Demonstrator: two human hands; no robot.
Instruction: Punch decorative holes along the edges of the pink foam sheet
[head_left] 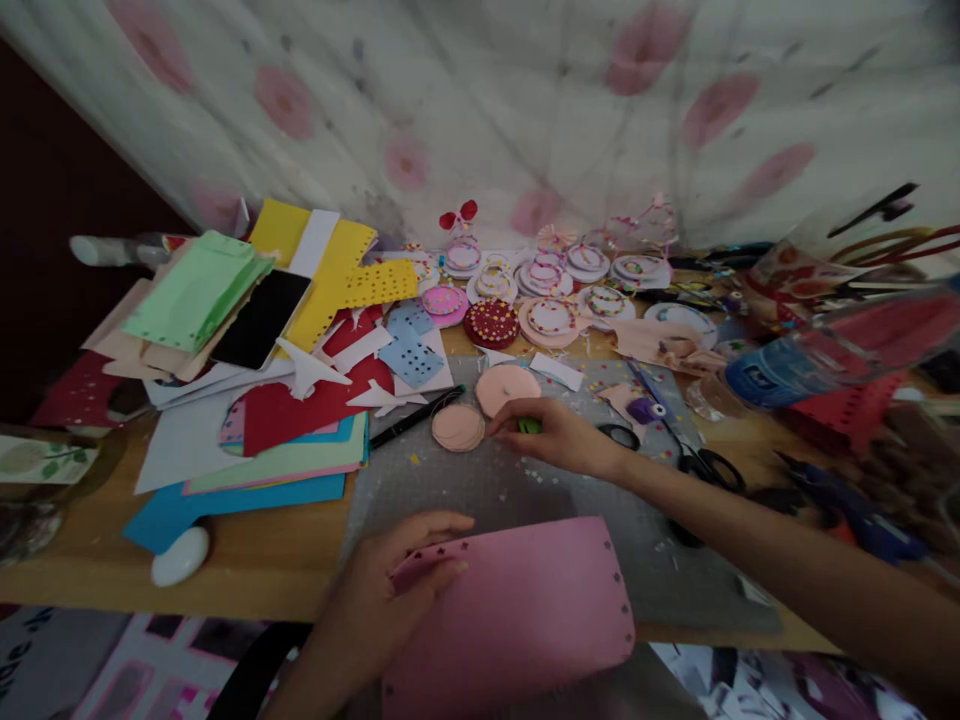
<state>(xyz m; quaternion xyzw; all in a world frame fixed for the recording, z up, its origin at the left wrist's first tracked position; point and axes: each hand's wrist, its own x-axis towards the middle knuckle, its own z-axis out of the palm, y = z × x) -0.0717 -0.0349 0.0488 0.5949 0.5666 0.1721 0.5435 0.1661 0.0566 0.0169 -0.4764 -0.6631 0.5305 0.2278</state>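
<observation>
My left hand (397,590) pinches the left edge of a pink foam sheet (525,610) with punched holes along its sides; the sheet lies over the near edge of a grey cutting mat (480,490). My right hand (551,435) reaches across the mat with its fingers closed round a small green thing (529,425). Its fingertips are beside two peach paper circles, one (458,427) on the mat and one (507,387) just behind it. A black pen (416,417) lies left of the circles.
Stacked coloured paper and foam sheets (262,440) and a black phone (261,318) fill the left of the wooden table. Several decorated round discs (551,290) line the back. Scissors (701,462), a plastic bottle (817,360) and a blue glue gun (847,505) lie at right. A white oval object (181,556) sits front left.
</observation>
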